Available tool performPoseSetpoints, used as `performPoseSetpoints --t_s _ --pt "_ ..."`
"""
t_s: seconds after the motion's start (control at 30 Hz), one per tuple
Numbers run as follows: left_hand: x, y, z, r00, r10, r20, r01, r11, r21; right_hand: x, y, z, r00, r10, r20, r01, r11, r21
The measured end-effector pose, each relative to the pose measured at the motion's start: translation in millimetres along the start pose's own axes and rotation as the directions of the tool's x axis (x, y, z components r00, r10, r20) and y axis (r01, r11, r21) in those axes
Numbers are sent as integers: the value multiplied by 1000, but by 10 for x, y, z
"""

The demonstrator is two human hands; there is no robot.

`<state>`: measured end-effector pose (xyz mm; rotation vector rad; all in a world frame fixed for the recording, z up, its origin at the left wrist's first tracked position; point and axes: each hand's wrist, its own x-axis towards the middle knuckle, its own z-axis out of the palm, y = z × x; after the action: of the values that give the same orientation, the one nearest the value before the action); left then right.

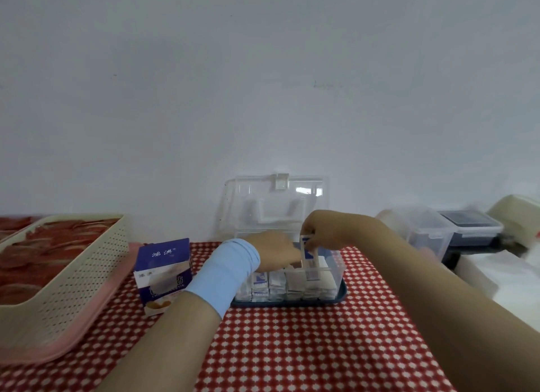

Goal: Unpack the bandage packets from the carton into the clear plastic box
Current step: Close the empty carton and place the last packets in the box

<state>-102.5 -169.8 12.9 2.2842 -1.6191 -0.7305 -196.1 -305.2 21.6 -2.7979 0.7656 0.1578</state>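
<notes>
A clear plastic box with a dark blue base stands open at the table's middle, its lid upright against the wall. Several white and blue bandage packets stand in a row inside. My right hand pinches one packet upright over the box's right part. My left hand, with a light blue wristband, reaches into the box among the packets; its fingertips are hidden. The blue and white carton stands left of the box, its top open.
A cream perforated basket on a pink tray sits at the left, holding red items. Clear lidded containers and a dark box stand at the right, with white material below them. A red checked cloth covers the table.
</notes>
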Motion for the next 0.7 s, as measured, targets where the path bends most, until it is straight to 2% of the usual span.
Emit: performPoseSetpoints --t_s 0.23,0.4,0.6,0.7 --pt "53 -133 76 999 5 -46 -3 1000 31 67 8 150 999 33 -4 -33 999 -44" --pt "78 -162 98 978 168 -126 -152 980 126 81 -6 220 998 45 -45 -51 988 -144" --pt "128 -79 266 987 160 -27 -156 981 111 53 -13 302 993 16 -115 -49 955 -292" --pt "161 -115 302 991 130 19 -131 976 173 28 -10 324 989 26 -147 -69 954 -291"
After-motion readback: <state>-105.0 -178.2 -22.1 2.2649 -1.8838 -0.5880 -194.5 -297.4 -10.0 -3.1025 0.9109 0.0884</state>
